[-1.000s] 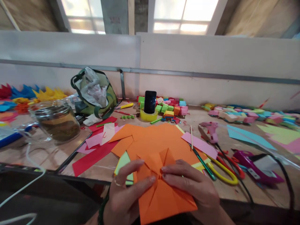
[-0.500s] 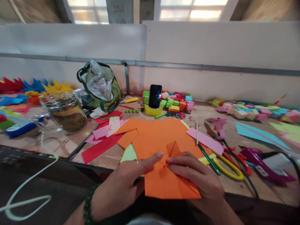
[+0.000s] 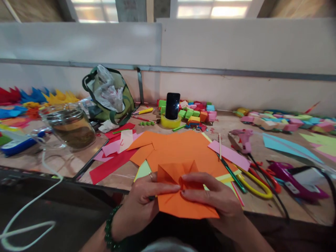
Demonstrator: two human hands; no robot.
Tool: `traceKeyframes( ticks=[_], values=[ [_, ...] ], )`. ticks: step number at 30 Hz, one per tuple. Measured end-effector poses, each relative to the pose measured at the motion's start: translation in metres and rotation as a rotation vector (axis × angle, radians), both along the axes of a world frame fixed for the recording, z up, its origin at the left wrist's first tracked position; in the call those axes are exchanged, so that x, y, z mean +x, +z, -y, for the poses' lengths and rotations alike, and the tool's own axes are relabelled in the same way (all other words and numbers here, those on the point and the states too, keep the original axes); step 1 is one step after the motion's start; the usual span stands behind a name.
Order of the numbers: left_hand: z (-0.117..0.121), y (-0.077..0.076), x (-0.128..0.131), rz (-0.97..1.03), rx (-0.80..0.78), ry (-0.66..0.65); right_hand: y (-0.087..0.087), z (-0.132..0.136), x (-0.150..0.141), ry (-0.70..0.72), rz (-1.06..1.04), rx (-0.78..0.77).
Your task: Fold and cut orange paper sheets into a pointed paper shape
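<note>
Between my hands, at the table's front edge, is a creased orange sheet of folded paper (image 3: 187, 207). My left hand (image 3: 143, 196), with a ring and a green bead bracelet, grips its left side, thumb pressed toward the centre. From the right, my right hand (image 3: 220, 197) holds the paper with thumb and fingers pinched near the middle. Two upper flaps of the folded paper stand up. Behind it a large orange sheet (image 3: 181, 147) lies flat on the table, partly over pale green and yellow paper. The fingers under the folded paper are hidden.
Right of the sheets lie a green pen (image 3: 235, 178), yellow-handled scissors (image 3: 258, 190), a pink glue gun (image 3: 244, 138) and a purple tool (image 3: 296, 183). A phone (image 3: 172, 106) leans on a yellow tape roll (image 3: 170, 121). Leftward stand a jar (image 3: 75, 129) and a green bag (image 3: 126, 101).
My left thumb has moved down and right, to the paper's centre. The paper's upper left flap now stands up, and my right fingers have spread slightly across the fold.
</note>
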State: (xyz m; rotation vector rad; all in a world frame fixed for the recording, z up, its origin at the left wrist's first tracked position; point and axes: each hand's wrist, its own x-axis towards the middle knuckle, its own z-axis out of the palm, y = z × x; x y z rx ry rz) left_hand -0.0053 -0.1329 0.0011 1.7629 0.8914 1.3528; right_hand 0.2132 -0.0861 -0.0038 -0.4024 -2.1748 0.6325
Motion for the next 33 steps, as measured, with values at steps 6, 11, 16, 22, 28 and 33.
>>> traceKeyframes(
  ticks=[6, 11, 16, 22, 28, 33],
  values=[
    [0.006, -0.008, 0.014, 0.198, -0.219, 0.112, 0.003, -0.001, -0.006, -0.033, -0.053, 0.000],
    [0.004, -0.019, 0.029, 0.388, -0.379, 0.131, -0.003, 0.003, -0.015, -0.147, -0.142, -0.084],
    [0.001, -0.019, 0.039, 0.506, -0.404, 0.273, -0.012, 0.008, -0.032, -0.396, -0.492, -0.272],
    [-0.004, -0.007, 0.040, 0.655, -0.452, 0.208, -0.012, 0.005, -0.039, -0.412, -0.572, -0.639],
    [-0.013, -0.020, 0.028, 0.503, -0.567, 0.119, -0.011, 0.000, -0.037, -0.345, -0.512, -0.833],
    [-0.017, -0.022, 0.024, 0.448, -0.586, 0.147, -0.012, -0.005, -0.035, -0.300, -0.525, -0.855]
  ],
)
